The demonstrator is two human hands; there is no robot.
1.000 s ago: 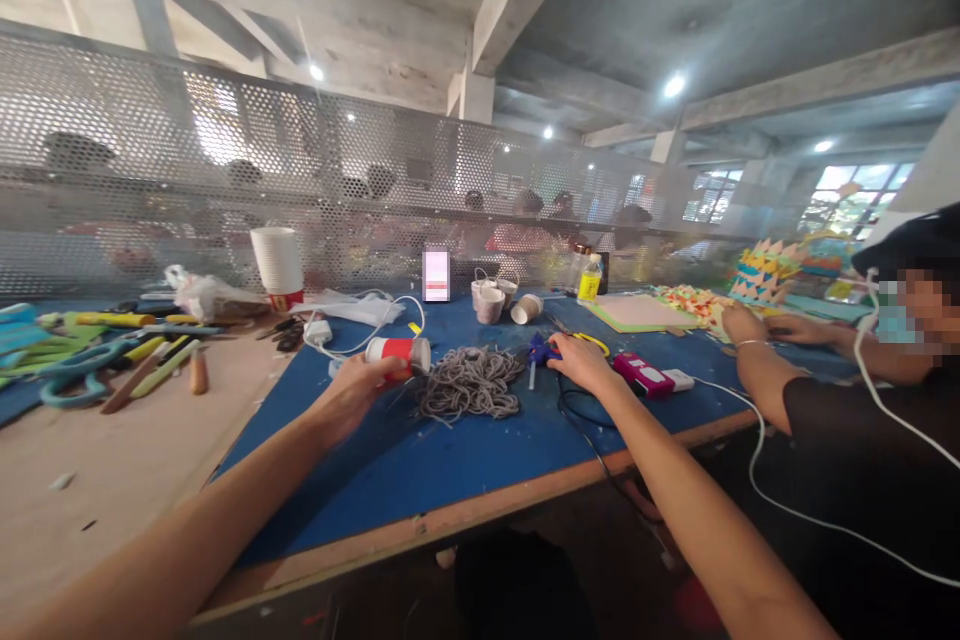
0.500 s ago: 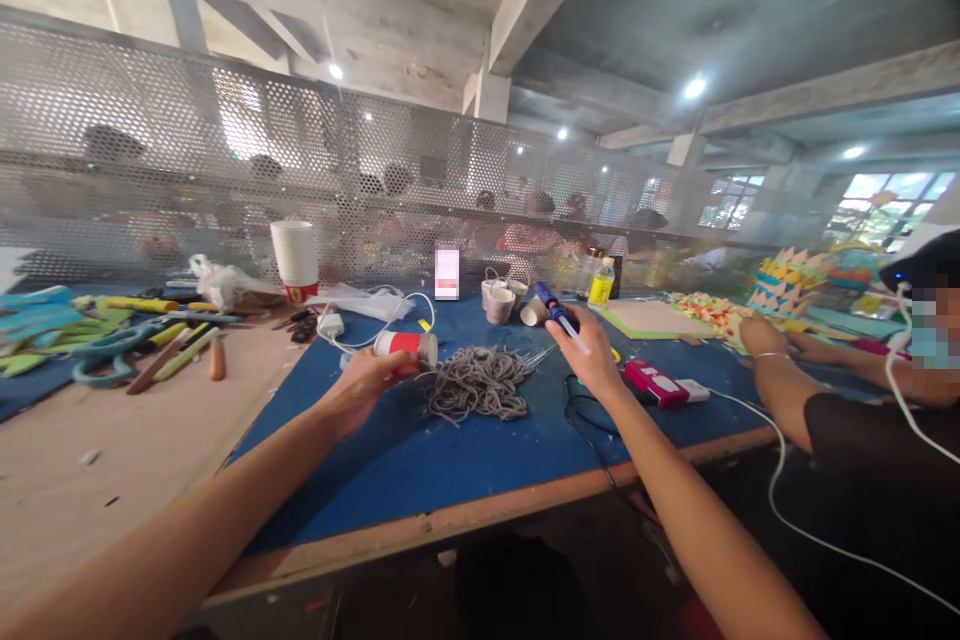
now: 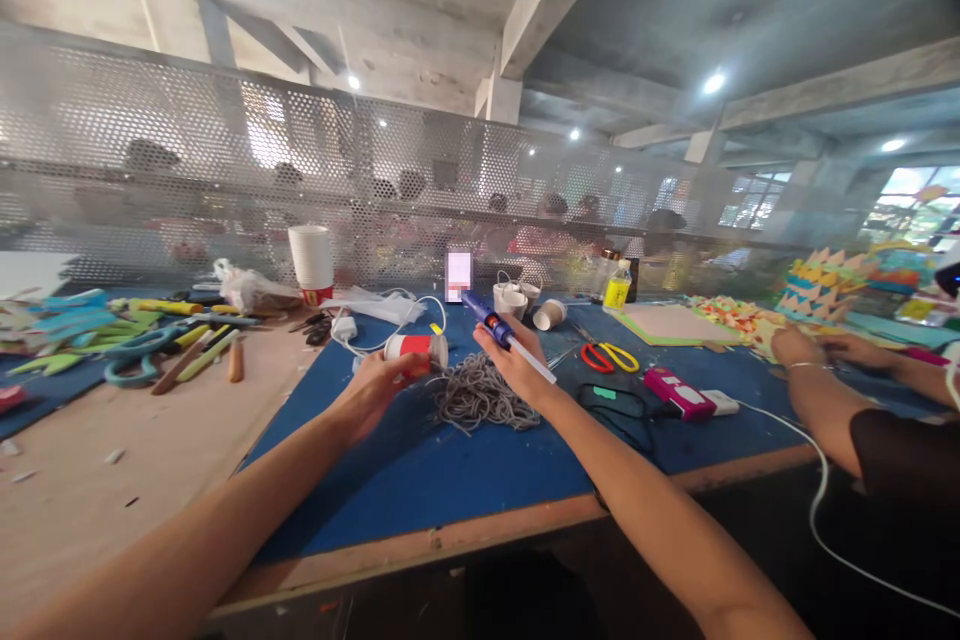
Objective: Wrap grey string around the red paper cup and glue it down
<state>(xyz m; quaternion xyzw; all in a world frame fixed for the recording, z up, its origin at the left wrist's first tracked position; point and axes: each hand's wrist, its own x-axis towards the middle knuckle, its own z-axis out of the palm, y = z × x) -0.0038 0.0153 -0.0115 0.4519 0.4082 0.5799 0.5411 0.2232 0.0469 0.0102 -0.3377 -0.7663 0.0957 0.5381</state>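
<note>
My left hand [image 3: 371,390] is wrapped round a red and white paper cup [image 3: 417,351], held on its side just above the blue table mat [image 3: 465,465]. My right hand [image 3: 517,365] grips a blue glue gun [image 3: 491,322] with a white glue stick sticking out of its back, lifted over a heap of grey cord [image 3: 480,395]. The gun's tip points away towards the far screen. A black cable [image 3: 622,410] trails on the mat to the right of my hand.
Red and yellow scissors [image 3: 609,356], a pink device [image 3: 671,391], paper cups [image 3: 525,304] and a yellow bottle [image 3: 617,288] lie further back. A stack of white cups [image 3: 312,260] and tools [image 3: 150,345] sit at the left. Another person's hands [image 3: 802,348] work on coloured paper at the right. A perforated metal screen [image 3: 225,170] stands behind.
My right hand picked the glue gun up off the mat and carried it left, over the cord heap. My left hand kept hold of the cup.
</note>
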